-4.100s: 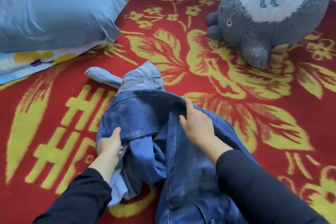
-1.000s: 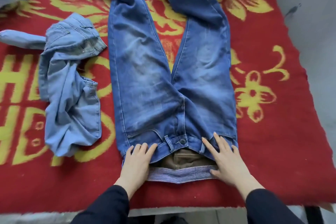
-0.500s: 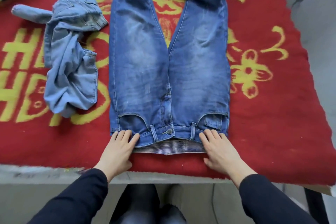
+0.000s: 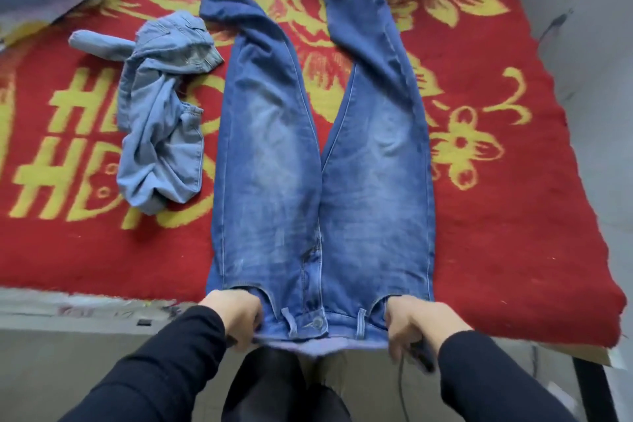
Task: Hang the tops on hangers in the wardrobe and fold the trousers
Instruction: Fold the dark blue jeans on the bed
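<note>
The dark blue jeans (image 4: 318,164) lie flat, front up, on the bed's red blanket (image 4: 496,233), waistband just over the near edge. The left grip (image 4: 233,315) and right grip (image 4: 414,325) each curl round a waistband corner. Such denim should be heavyish, limp yet firm (seams take a crease), so waistband corners and hems look the best holds for folding.

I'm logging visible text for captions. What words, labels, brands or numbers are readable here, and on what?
"囍" (likely; sideways, partly hidden): yellow character woven into the red blanket.
Button on the dark-blue jeans: too blurred to read.
No other text.
</note>
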Demonstrator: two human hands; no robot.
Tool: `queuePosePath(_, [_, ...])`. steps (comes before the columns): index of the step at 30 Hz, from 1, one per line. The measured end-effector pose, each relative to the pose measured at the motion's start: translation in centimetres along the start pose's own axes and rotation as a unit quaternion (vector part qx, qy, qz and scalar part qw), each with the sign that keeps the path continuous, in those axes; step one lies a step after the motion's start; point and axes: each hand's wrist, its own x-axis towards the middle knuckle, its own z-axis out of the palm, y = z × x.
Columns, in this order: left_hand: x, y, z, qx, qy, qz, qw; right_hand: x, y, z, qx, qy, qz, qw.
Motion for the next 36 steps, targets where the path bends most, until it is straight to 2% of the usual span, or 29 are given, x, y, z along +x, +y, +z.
queuePosePath(2, [0.4, 0.3, 0.0, -0.068, -0.004, 0.002, 0.998, 0.5, 0.5, 0.6, 0.070, 0.029, -0.016, 0.997])
queuePosePath(3, [0.8, 0.3, -0.7, -0.120, 0.022, 0.011, 0.993, 0.8, 1.0, 0.0, 0.116, 0.070, -0.021, 0.990])
queuePosePath(5, [1.5, 0.3, -2.8, -0.209, 0.120, 0.034, 0.970, 1.2, 2.3, -2.2, 0.181, 0.177, -0.017, 0.967])
queuePosePath(7, [2.3, 1.0, -5.4, -0.269, 0.238, 0.051, 0.932, 1.9, 3.2, -5.3, 0.222, 0.275, 0.007, 0.935])
queuePosePath(9, [3.0, 2.5, -7.6, -0.326, 0.306, 0.065, 0.892, 2.6, 4.0, -8.3, 0.262, 0.354, 0.043, 0.897])
queuePosePath(11, [3.9, 4.4, -9.2, -0.359, 0.320, 0.094, 0.872, 3.2, 4.8, -10.8, 0.302, 0.400, 0.073, 0.862])
queuePosePath(13, [5.1, 6.9, -9.7, -0.368, 0.306, 0.129, 0.869, 3.8, 5.8, -12.7, 0.320, 0.420, 0.094, 0.844])
queuePosePath(16, [6.8, 11.7, -8.4, -0.325, 0.338, 0.158, 0.869, 4.7, 7.5, -14.2, 0.347, 0.423, 0.106, 0.830])
queuePosePath(18, [7.5, 15.1, -7.0, -0.277, 0.366, 0.137, 0.877, 5.0, 8.4, -14.7, 0.393, 0.419, 0.092, 0.813])
queuePosePath(21, [8.1, 19.8, -5.9, -0.243, 0.335, 0.095, 0.906, 5.0, 9.5, -15.4, 0.443, 0.419, 0.075, 0.789])
queuePosePath(24, [8.6, 23.2, -5.8, -0.233, 0.315, 0.045, 0.919, 4.8, 9.9, -16.1, 0.528, 0.354, 0.039, 0.771])
queuePosePath(26, [9.0, 25.0, -5.9, -0.240, 0.306, 0.007, 0.921, 4.9, 9.7, -16.5, 0.538, 0.311, 0.005, 0.783])
queuePosePath(28, [9.4, 26.6, -6.2, -0.239, 0.306, -0.036, 0.921, 4.9, 9.4, -16.9, 0.506, 0.309, -0.010, 0.805])
queuePosePath(31, [9.5, 27.9, -7.1, -0.220, 0.298, -0.090, 0.925, 4.6, 8.7, -17.6, 0.552, 0.274, -0.039, 0.786])
queuePosePath(34, [8.5, 27.0, -8.1, -0.249, 0.271, -0.066, 0.927, 4.1, 7.8, -18.0, 0.584, 0.221, -0.045, 0.780])
queuePosePath(36, [7.0, 24.5, -8.9, -0.352, 0.253, -0.005, 0.901, 3.5, 6.7, -18.7, 0.583, 0.234, -0.018, 0.778])
